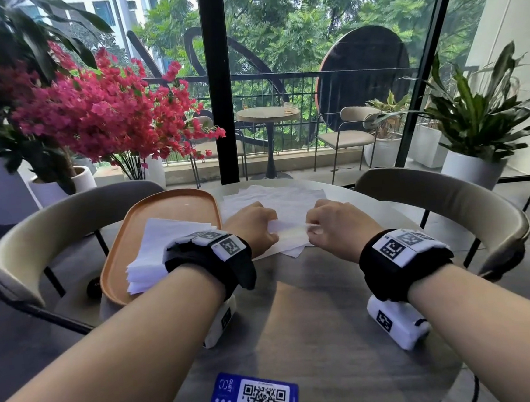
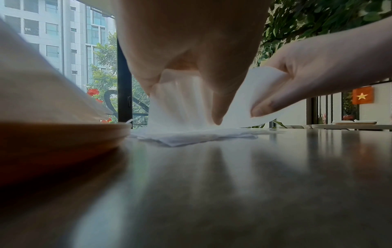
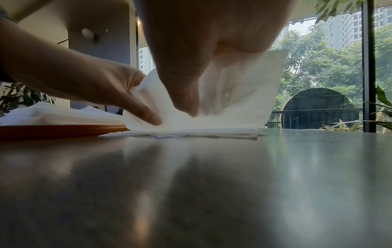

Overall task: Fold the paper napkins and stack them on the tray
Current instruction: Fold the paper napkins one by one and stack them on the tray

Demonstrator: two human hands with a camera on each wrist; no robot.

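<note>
Both hands work at the middle of the round table (image 1: 314, 323). The left hand (image 1: 253, 225) pinches the left edge of a white napkin (image 1: 288, 230) between thumb and curled fingers; the right hand (image 1: 338, 223) pinches its right edge the same way. The near edge of the napkin is raised off the table, while its lower part rests on a loose pile of flat napkins (image 1: 276, 196) spread over the far side of the table. An orange tray (image 1: 175, 204) sits just left of the hands, touching the table. A stack of folded napkins (image 1: 153, 254) lies on the tray's near half. A blue card with a QR code (image 1: 257, 401) lies at the table's near edge.
</note>
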